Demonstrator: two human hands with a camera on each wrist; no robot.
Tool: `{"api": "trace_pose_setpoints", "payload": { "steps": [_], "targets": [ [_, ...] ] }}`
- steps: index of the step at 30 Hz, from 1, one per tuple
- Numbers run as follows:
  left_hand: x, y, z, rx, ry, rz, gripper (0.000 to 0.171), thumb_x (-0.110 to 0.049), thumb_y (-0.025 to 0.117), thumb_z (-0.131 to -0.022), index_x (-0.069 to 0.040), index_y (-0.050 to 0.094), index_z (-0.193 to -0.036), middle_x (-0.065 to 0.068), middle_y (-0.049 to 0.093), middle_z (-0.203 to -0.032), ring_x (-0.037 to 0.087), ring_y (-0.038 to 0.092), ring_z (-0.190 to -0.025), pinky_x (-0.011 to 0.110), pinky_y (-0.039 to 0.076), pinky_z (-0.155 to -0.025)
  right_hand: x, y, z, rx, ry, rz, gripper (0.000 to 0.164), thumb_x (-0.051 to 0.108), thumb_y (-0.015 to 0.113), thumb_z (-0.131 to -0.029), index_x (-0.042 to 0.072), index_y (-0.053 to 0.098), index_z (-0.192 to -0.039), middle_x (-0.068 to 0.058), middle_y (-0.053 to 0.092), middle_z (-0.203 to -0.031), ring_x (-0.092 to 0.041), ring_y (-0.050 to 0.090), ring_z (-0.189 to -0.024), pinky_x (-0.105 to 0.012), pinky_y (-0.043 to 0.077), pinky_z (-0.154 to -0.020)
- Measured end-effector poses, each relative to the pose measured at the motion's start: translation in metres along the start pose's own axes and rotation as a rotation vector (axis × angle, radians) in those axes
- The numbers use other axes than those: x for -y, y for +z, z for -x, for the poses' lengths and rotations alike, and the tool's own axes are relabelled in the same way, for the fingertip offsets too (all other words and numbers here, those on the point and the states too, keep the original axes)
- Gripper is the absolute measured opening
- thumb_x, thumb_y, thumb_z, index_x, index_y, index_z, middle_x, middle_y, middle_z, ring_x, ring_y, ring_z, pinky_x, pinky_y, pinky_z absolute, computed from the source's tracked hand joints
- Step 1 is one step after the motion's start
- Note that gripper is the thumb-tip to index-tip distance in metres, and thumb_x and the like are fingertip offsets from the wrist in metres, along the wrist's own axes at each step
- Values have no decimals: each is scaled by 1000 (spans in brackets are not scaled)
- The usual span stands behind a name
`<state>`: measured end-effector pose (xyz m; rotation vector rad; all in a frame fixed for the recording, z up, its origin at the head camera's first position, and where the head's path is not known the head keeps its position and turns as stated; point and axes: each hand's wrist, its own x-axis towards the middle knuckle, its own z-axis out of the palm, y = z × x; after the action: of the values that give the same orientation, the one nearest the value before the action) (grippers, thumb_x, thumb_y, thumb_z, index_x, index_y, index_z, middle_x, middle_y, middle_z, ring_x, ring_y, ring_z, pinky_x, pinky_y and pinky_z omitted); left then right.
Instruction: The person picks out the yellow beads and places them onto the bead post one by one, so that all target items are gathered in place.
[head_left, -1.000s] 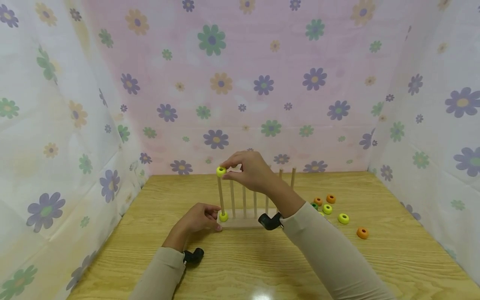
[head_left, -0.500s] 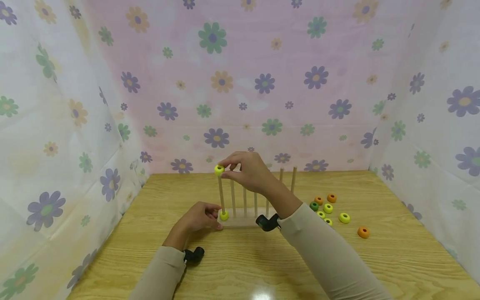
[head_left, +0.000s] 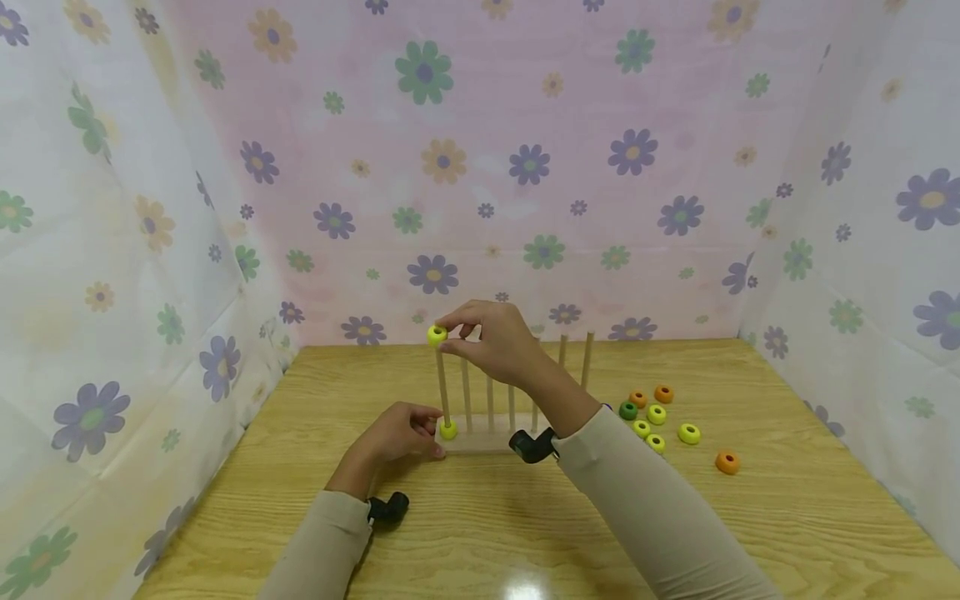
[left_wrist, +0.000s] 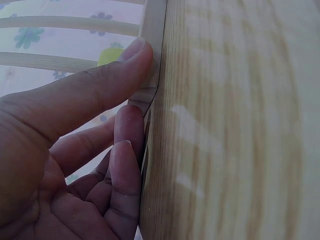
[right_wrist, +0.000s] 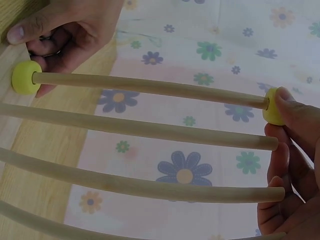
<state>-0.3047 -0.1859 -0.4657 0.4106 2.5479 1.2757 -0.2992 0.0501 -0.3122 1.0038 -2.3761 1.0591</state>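
My right hand (head_left: 495, 342) pinches a yellow bead (head_left: 437, 336) between thumb and fingers at the top of the leftmost post (head_left: 443, 387). In the right wrist view, that post's tip meets the hole of the yellow bead (right_wrist: 272, 106); how far it enters is hard to tell. Another yellow bead (head_left: 447, 430) sits at the foot of the same post, against the wooden base (head_left: 480, 437). My left hand (head_left: 397, 433) holds the base's left end, its thumb (left_wrist: 132, 52) on the front and its fingers curled by the end.
Several bare posts (head_left: 586, 358) stand in a row to the right. Loose beads lie on the table (head_left: 600, 533) at right, among them a green bead (head_left: 627, 410), an orange bead (head_left: 727, 462) and a yellow bead (head_left: 688, 433). Flowered cloth (head_left: 480, 167) surrounds the table.
My right hand has shifted slightly left with the yellow bead, onto the post's tip. My left hand keeps its place on the base. The head view has tilted a little.
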Motion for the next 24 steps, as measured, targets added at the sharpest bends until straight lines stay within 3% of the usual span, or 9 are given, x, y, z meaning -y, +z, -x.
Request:
{"api": "trace_pose_setpoints", "payload": {
  "steps": [24],
  "targets": [
    [-1, 0, 2, -4, -7, 17, 66, -16, 93, -77, -6, 67, -136, 4, 68, -101, 17, 63, -87, 32, 54, -82, -3, 3, 1, 30, 10, 5, 26, 26, 83, -90, 19, 81, -115, 9, 75, -106, -6, 63, -88, -29, 54, -70]
  ]
}}
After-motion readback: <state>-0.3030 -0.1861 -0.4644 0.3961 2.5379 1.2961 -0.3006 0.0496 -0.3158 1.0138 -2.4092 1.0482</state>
